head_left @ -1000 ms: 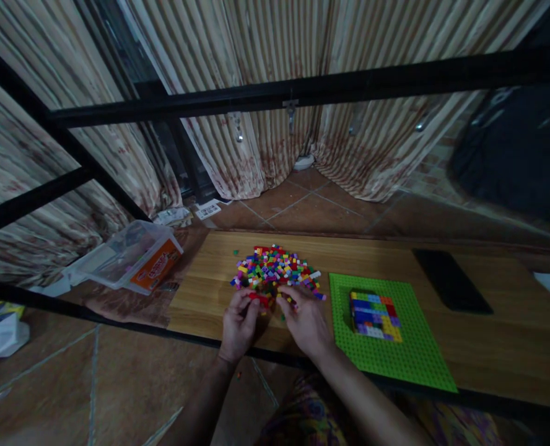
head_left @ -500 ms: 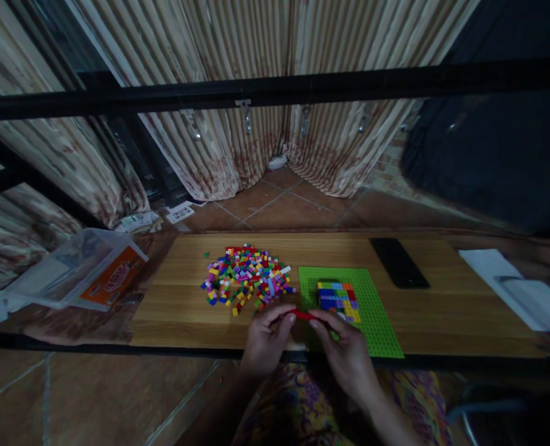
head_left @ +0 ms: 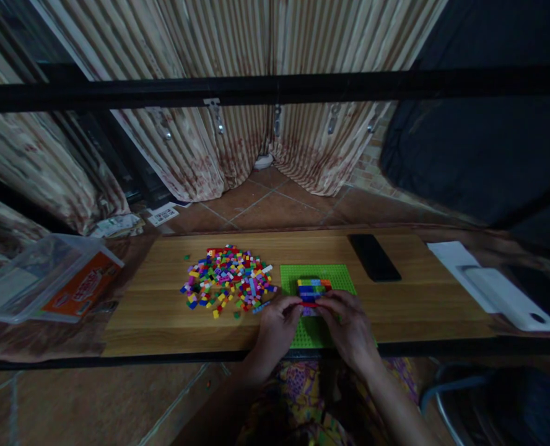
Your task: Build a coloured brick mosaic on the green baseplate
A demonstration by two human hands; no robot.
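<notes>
A long red toy brick [head_left: 309,304] is pinched at its two ends, by my left hand [head_left: 279,325] on one side and my right hand [head_left: 348,322] on the other. It is at the near part of a multicoloured block of bricks [head_left: 309,289]; whether it touches the block I cannot tell. That block stands on a green studded baseplate [head_left: 319,271], whose right and near parts my hands partly cover. Left of the baseplate lies a loose heap of small coloured bricks [head_left: 231,272].
The wooden table [head_left: 163,322] has a black phone [head_left: 374,257] lying right of the baseplate. A clear plastic box [head_left: 65,248] with an orange label stands at the left. White papers [head_left: 456,266] and a white device [head_left: 511,297] are on the right. A black bar [head_left: 275,90] crosses beyond the table.
Both hands have brought the red brick from the baseplate's left edge over to the block's near part. The view has shifted, so the table's contents appear further left.
</notes>
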